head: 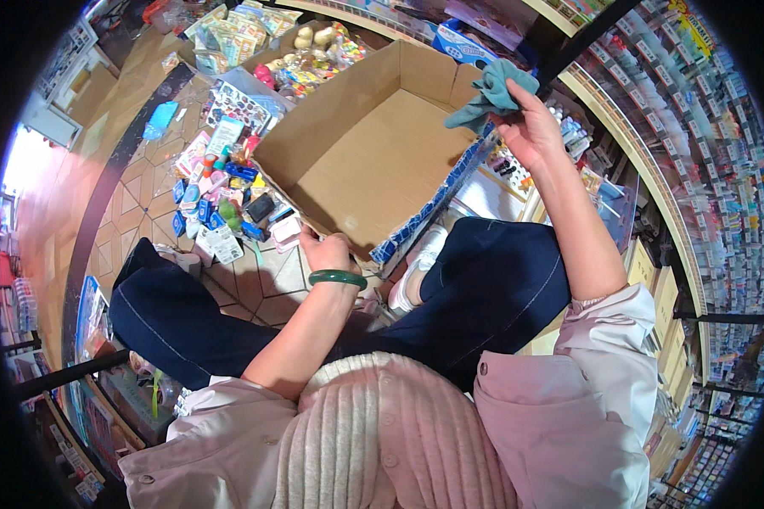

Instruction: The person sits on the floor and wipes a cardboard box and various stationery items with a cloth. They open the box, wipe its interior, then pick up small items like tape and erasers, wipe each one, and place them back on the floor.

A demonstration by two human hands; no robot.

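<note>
An open cardboard box (pixel 382 153) is tilted in front of me, its bare brown inside facing up. Blue patterned covering shows along its right edge. My left hand (pixel 329 251), with a green bangle at the wrist, grips the box's near edge; the fingers beneath are partly hidden. At the box's far right corner my right hand (pixel 530 124) holds a crumpled teal cloth (pixel 500 95) pinched between thumb and fingers. Part of the cloth hangs over the box's rim.
Small packaged goods (pixel 223 197) lie heaped on the tiled floor (pixel 134 191) left of the box. Behind it stand containers of toys (pixel 312 57) and packets (pixel 239 35). Densely stocked shelving (pixel 694 127) curves along the right. My bent knees flank the space below the box.
</note>
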